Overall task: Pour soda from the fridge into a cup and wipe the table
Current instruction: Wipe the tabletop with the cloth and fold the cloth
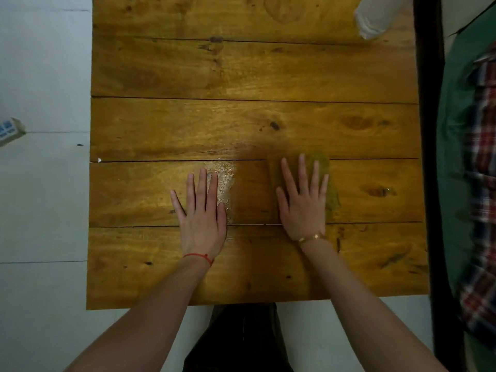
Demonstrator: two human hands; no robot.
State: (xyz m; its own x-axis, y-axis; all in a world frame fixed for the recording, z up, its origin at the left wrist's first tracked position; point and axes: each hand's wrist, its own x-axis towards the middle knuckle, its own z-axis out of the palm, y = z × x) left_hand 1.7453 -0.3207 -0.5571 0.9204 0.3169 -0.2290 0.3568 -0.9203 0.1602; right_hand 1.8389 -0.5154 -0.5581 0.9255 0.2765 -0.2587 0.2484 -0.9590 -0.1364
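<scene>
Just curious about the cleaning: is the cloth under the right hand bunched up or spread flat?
Spread flat: the cloth lies thin on the table, with the right hand pressed open on it.

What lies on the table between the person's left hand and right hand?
In the head view, a wet, glistening patch lies beside the left hand, then bare wooden table up to the right hand, which presses flat on a yellowish cloth.

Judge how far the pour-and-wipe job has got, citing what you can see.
Done: cannot tell; no cup or soda is in view. In hand: the right hand presses flat on a greenish cloth on the wooden table. Left: a wet patch beside the left hand remains to wipe.
</scene>
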